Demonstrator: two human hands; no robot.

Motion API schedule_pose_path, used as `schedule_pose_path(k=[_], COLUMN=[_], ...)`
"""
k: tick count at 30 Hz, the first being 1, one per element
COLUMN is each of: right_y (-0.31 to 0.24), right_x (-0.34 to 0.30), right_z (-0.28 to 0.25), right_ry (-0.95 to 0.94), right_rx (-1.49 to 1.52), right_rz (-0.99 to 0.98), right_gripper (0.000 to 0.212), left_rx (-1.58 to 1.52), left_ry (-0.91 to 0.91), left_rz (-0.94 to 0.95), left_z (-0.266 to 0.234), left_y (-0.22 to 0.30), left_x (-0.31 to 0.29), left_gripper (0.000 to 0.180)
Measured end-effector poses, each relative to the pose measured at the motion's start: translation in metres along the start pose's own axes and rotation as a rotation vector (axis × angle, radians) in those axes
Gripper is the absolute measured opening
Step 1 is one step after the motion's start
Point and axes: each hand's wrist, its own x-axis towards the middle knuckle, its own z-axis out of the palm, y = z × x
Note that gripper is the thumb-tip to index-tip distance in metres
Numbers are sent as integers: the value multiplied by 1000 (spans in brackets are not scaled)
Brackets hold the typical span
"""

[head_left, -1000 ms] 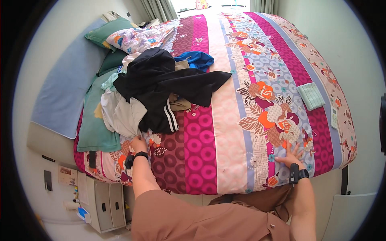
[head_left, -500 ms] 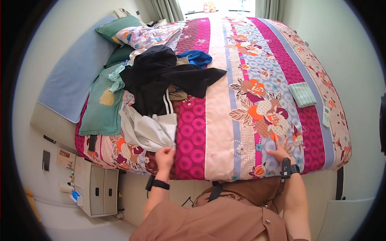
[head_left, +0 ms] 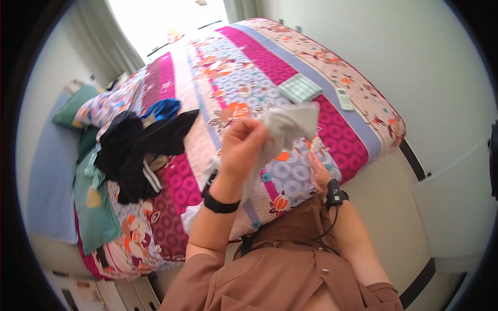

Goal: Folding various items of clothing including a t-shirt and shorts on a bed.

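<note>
My left hand (head_left: 243, 147) is raised over the near part of the bed, its fingers closed on a light grey garment (head_left: 291, 124). Part of that cloth spreads out to the right of the fist, and more hangs down behind my wrist onto the bedding; its exact kind does not show. Lower and to the right, my right hand (head_left: 318, 173) lies along the patterned bedspread (head_left: 290, 173) with its fingers stretched out, holding nothing. A pile of dark clothes (head_left: 137, 155) lies to the left, including a black piece with white stripes.
A folded pale green striped cloth (head_left: 300, 88) and a white remote control (head_left: 344, 99) lie on the bed's right side. Green pillows (head_left: 93, 207) line the headboard at left. White drawers (head_left: 129, 295) stand at the lower left.
My left hand has pulled the light grey garment off the pile and lifted it to the right. The view has turned rightward. My right hand stays on the near bedding.
</note>
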Motion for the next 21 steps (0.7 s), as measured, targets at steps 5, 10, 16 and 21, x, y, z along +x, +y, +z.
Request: schedule_pose_path(k=[5,10,16,21], right_y=[1,-3,-2,-8], right_x=[0,-7,-6,-11], right_z=[-5,-8,0,7], right_ry=[13,112,162,87], right_rx=[100,-1070,-152,79], right_rz=[-24,-170,-197,-32], right_gripper=[69,42,34,56], left_rx=[-316,-148,192,34], left_ry=[-312,-113,244,1100], left_rz=[295,348,-26,-267], left_z=[39,13,-147,-253], left_y=[67,104,64,7], left_x=[47,64,-26,-144], left_gripper=[16,39,47,39])
